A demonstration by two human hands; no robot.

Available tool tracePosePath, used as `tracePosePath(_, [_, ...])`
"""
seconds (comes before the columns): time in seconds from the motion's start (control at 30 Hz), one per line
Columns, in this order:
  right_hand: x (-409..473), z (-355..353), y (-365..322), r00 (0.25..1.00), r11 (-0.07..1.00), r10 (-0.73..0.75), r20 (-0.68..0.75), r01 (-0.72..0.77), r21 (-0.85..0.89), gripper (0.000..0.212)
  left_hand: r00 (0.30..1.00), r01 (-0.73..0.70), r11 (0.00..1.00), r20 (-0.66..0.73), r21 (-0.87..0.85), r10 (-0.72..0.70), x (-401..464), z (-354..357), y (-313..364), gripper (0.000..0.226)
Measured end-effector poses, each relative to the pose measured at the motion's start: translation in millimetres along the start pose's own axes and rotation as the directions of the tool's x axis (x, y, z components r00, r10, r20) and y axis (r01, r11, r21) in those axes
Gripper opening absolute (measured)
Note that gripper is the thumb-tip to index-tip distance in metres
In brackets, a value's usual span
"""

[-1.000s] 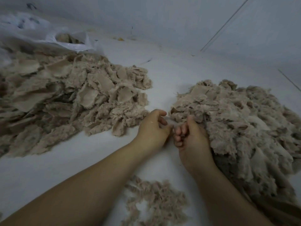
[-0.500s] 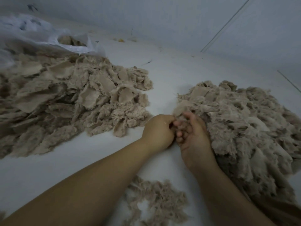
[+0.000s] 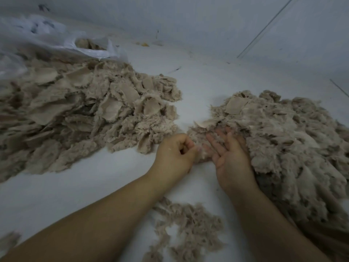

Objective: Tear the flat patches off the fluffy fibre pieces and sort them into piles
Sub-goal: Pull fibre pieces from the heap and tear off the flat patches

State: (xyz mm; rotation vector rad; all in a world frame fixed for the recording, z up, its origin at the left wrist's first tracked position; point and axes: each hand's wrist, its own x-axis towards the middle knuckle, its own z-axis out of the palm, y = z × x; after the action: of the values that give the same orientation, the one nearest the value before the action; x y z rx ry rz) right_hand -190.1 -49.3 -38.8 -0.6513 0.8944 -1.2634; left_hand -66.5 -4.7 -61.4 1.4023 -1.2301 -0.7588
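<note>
Beside the right pile (image 3: pixel 279 140), we judge fibre soft, tearable at patch edges; left hand (image 3: pixel 174 156) pinches a tuft (image 3: pixel 201 152), right hand (image 3: pixel 229 157) lies spread, holding nothing.

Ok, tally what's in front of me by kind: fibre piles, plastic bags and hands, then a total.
Fibre piles: 3, the left pile, the right pile and the small near pile
Plastic bags: 1, plastic bag
Hands: 2, left hand and right hand
Total: 6

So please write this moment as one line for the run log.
left hand: curled, pinching fibre tuft | right hand: open, palm up, at edge of right pile | left pile: untouched
</note>
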Motion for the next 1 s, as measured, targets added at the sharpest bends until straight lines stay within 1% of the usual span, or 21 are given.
tracePosePath(0.07, [1, 0, 2, 1.0, 1.0, -0.015, -0.002, 0.015, 0.011, 0.022, 0.997, 0.072, 0.994, -0.007, -0.082, -0.072, 9, 6, 1, 0.02])
tracePosePath(0.1, [1, -1, 3, 1.0, 1.0, -0.023, -0.006, 0.023, 0.015, 0.021, 0.996, 0.084, 0.994, 0.001, -0.069, -0.084, 14, 8, 1, 0.018])
tracePosePath(0.13, [2, -1, 3, 0.999, 0.999, -0.03, -0.012, 0.03, 0.02, 0.021, 0.997, 0.078, 0.997, 0.004, -0.01, -0.078, 21, 11, 0, 0.02])
tracePosePath(0.2, [4, -2, 5, 0.999, 0.999, -0.038, -0.025, 0.039, 0.03, 0.019, 0.999, 0.053, 0.987, -0.015, 0.151, -0.052, 38, 16, -2, 0.041])
tracePosePath(0.27, [4, -3, 6, 0.999, 0.998, -0.037, -0.023, 0.038, 0.042, 0.017, 0.997, 0.073, 0.969, -0.031, 0.235, -0.067, 54, 23, 3, 0.057])
tracePosePath(0.3, [5, -4, 6, 0.999, 0.998, -0.032, -0.017, 0.033, 0.053, 0.017, 0.997, 0.077, 0.962, -0.025, 0.264, -0.073, 61, 27, 4, 0.058])
tracePosePath(0.37, [6, -4, 6, 1.0, 0.998, -0.019, 0.002, 0.019, 0.056, 0.02, 0.995, 0.094, 0.95, 0.0, 0.298, -0.099, 72, 33, 7, 0.046])
tracePosePath(0.43, [7, -5, 6, 1.0, 0.999, -0.018, 0.008, 0.018, 0.027, 0.021, 0.991, 0.121, 0.956, 0.014, 0.269, -0.129, 77, 35, 8, 0.029])
tracePosePath(0.47, [7, -5, 6, 1.0, 1.0, -0.025, 0.013, 0.025, 0.011, 0.02, 0.993, 0.109, 0.953, 0.017, 0.283, -0.119, 77, 34, 8, 0.02])
tracePosePath(0.5, [7, -4, 6, 0.999, 0.999, -0.035, 0.017, 0.035, -0.01, 0.02, 0.995, 0.087, 0.948, 0.016, 0.305, -0.097, 75, 33, 8, 0.014])
tracePosePath(0.53, [6, -4, 6, 0.999, 0.998, -0.044, 0.021, 0.045, -0.032, 0.021, 0.998, 0.062, 0.947, 0.004, 0.316, -0.066, 72, 32, 9, 0.013])
tracePosePath(0.57, [5, -3, 6, 0.998, 0.998, -0.05, 0.026, 0.052, -0.047, 0.023, 1.0, 0.023, 0.95, -0.012, 0.311, -0.02, 66, 31, 10, 0.014])
tracePosePath(0.63, [4, -2, 5, 0.998, 0.997, -0.043, 0.048, 0.046, -0.059, 0.026, 0.993, -0.099, 0.95, -0.028, 0.296, 0.113, 51, 30, 13, 0.02])
tracePosePath(0.7, [2, -2, 5, 0.997, 0.997, 0.006, 0.071, 0.0, -0.072, 0.025, 0.975, -0.222, 0.919, 0.057, 0.326, 0.215, 34, 31, 18, 0.024])
tracePosePath(0.77, [1, -2, 4, 0.996, 0.995, 0.078, 0.049, -0.075, -0.061, 0.022, 0.947, -0.318, 0.876, 0.165, 0.364, 0.275, 20, 32, 21, 0.02])
tracePosePath(0.8, [1, -2, 4, 0.994, 0.993, 0.111, 0.025, -0.11, -0.039, 0.022, 0.935, -0.351, 0.857, 0.19, 0.376, 0.299, 16, 31, 22, 0.019])
tracePosePath(0.87, [1, -1, 2, 0.988, 0.989, 0.151, -0.025, -0.151, -0.002, 0.024, 0.929, -0.368, 0.849, 0.188, 0.379, 0.319, 12, 27, 23, 0.016])
tracePosePath(0.93, [2, -1, 2, 0.99, 0.991, 0.133, -0.043, -0.134, -0.017, 0.025, 0.941, -0.338, 0.866, 0.13, 0.368, 0.312, 10, 20, 21, 0.015])
tracePosePath(1.0, [4, 1, 1, 0.994, 0.994, 0.105, -0.038, -0.106, -0.021, 0.03, 0.935, -0.343, 0.85, 0.055, 0.4, 0.351, 5, 10, 15, 0.019])
